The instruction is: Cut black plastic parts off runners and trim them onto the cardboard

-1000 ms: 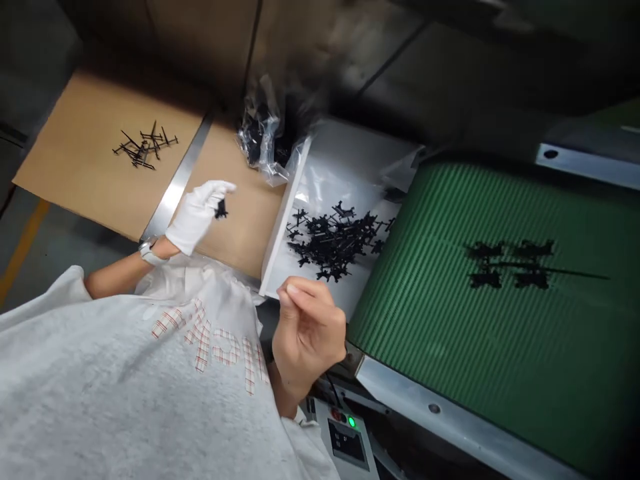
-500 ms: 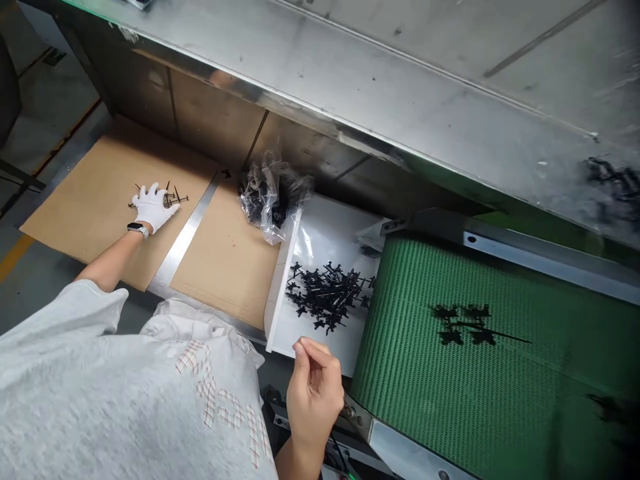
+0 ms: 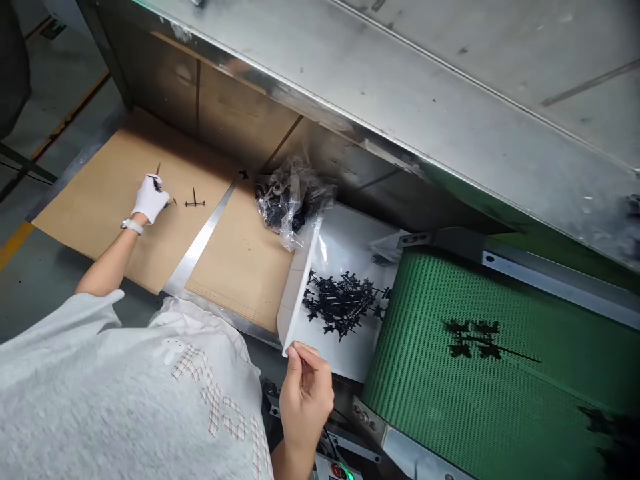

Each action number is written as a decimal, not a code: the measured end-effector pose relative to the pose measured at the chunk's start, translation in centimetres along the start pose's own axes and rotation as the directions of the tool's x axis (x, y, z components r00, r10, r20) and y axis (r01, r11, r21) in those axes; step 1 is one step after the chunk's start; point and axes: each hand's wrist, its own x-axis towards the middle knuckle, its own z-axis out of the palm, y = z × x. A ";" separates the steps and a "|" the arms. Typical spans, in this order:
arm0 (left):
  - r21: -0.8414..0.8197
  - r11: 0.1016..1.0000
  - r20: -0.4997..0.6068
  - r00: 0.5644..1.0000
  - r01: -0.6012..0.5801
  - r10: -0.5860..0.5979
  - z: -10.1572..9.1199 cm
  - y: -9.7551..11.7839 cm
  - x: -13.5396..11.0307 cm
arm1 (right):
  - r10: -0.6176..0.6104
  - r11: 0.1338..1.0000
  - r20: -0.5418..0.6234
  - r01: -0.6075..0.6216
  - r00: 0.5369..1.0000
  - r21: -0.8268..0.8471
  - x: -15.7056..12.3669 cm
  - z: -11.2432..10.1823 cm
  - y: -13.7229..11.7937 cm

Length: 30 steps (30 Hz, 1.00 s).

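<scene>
My left hand point(image 3: 151, 199), in a white glove with a watch at the wrist, is closed around a black plastic sprue point(image 3: 157, 180) whose thin stem points up past the fingers. Just right of it, another black sprue point(image 3: 195, 202) with a crossbar lies on the brown cardboard point(image 3: 115, 227). A further small dark piece shows beside the glove. My bare right hand point(image 3: 309, 393) is held in a pinch in front of the white bin point(image 3: 295, 293); whatever the fingertips may hold is hidden. Inside the bin lies a heap of black moulded parts point(image 3: 343, 300).
A clear plastic bag point(image 3: 293, 200) with black pieces stands against the bin's left wall. The green conveyor belt point(image 3: 425, 387) on the right carries a black moulded part point(image 3: 473, 339) on a runner, with more at its edge. A metal ledge point(image 3: 320, 73) runs above the work surface.
My left hand, spread over the sprues before, has closed and lifted a sprue, leaving one beside it. My right hand keeps its pinch. The view has shifted slightly.
</scene>
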 end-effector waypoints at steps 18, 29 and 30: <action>-0.717 0.668 0.073 0.974 0.200 -0.212 -4.6 -5.6 -8.2 | 0.042 0.983 0.766 0.109 0.642 -0.146 11.9 29.0 -0.4; 0.014 1.000 0.040 0.999 -0.005 0.005 0.2 -2.3 -4.2 | 0.219 0.866 0.519 0.081 0.826 -0.494 28.2 34.0 3.1; 0.085 0.996 0.088 0.996 -0.019 0.012 0.7 -1.8 -3.7 | 0.233 0.850 0.494 0.071 0.838 -0.522 29.3 33.4 4.0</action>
